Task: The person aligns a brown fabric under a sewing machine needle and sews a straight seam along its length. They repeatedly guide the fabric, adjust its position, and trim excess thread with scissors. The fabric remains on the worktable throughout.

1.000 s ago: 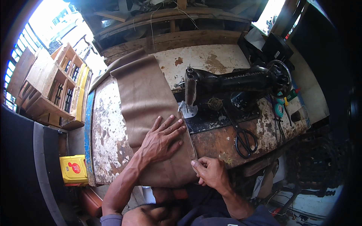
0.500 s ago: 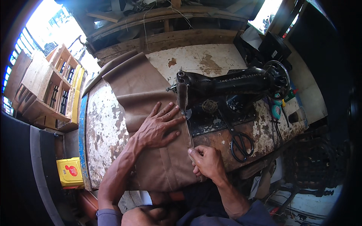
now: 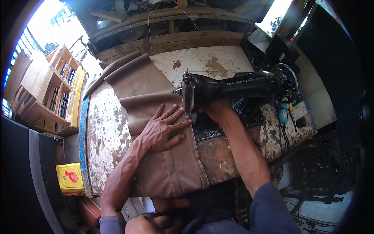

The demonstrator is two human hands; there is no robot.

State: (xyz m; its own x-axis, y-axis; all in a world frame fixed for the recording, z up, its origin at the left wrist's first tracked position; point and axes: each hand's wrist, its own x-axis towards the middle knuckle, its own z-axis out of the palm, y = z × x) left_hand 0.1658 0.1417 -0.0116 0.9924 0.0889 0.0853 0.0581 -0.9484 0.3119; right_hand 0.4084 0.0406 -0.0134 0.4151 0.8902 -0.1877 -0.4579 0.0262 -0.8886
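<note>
A line of pale lettering (image 3: 247, 80) runs along the arm of the black sewing machine (image 3: 210, 84), partly worn. At the left, a yellow container (image 3: 64, 182) bears a round red emblem (image 3: 72, 176), and a black box (image 3: 279, 46) behind the handwheel (image 3: 291, 74) carries a small white label (image 3: 282, 55), too small to read.

The brown leather-like sheet (image 3: 142, 103) lies in broad folds across the worktable (image 3: 103, 136), its right edge at the machine's needle end. The person's left hand (image 3: 165, 128) rests flat on it, fingers spread apart, the fingertips close to the needle. The right hand (image 3: 217, 111) reaches beneath the machine's arm; its fingers are hidden, so whether they are apart or closed on something cannot be told.

White paint flakes off the worktable over brown wood, and its left edge is blue. On the right lie a teal case (image 3: 283, 116) and a green bottle (image 3: 298, 99) with a red cap. Beyond the table's left side stands a pale wooden cabinet (image 3: 37, 82) with open compartments; rough wooden boards (image 3: 167, 41) cross the back, and bright daylight enters at upper left.
</note>
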